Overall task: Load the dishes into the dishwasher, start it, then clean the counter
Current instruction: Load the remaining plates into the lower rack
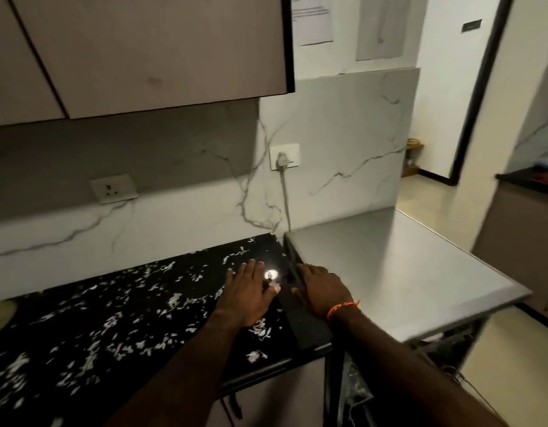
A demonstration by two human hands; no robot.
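- Left hand (247,291): laid palm-down on the black speckled counter (112,309), fingers straight and slightly spread, holding nothing. A bright reflection shows on the stone just beside its fingertips.
- Right hand (320,292): resting at the seam where the counter meets the steel-topped appliance, fingers extended and close together, empty. An orange wrist thread (343,308) sits at the wrist.
- Dishwasher (399,272): judged to be the steel-topped unit just right of the counter (its front is mostly out of view). Something like a rack shows dimly under its near right edge, so the door may be open; I cannot tell for certain.
- Power: a plug (282,160) sits in the wall socket, its cord running down behind the unit.
- Dishes: none visible on the counter or steel top.
- Progress, as a judgement: loading looks finished or nearly so; whether the machine has been started cannot be told. No cloth is in either hand, so counter wiping appears still outstanding.
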